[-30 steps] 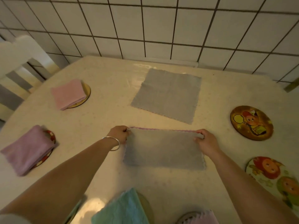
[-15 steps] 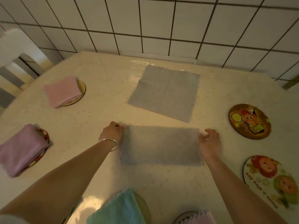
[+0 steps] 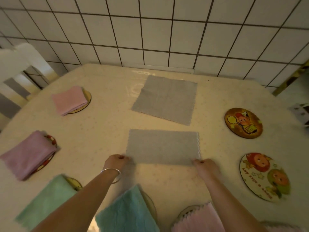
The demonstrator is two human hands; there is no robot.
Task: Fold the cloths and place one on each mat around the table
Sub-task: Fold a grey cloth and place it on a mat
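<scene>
The table (image 3: 103, 131), covered in a pale speckled sheet, fills most of the frame below a white tiled wall (image 3: 167, 30). At its centre lies the folded grey cloth (image 3: 163, 146), doubled into a wide flat rectangle with a scalloped edge down its right side. Above it, toward the upper middle, an unfolded grey cloth (image 3: 164, 99) lies flat as a slightly skewed square, faint creases crossing it and a zigzag hem along its near edge. At lower left a folded green cloth (image 3: 48, 201) and a mauve cloth (image 3: 27, 154) each cover a mat; a pink cloth (image 3: 69, 100) sits on another at upper left. A teal cloth (image 3: 127, 213) and a pale pink one (image 3: 199, 220) lie at the bottom edge. Two bare round picture mats (image 3: 243, 123) (image 3: 265, 176) lie at right. The left hand (image 3: 116, 162), a bangle at its wrist, pinches the folded cloth's near left corner with curled fingers; the right hand (image 3: 206, 166) pinches the near right corner likewise.
</scene>
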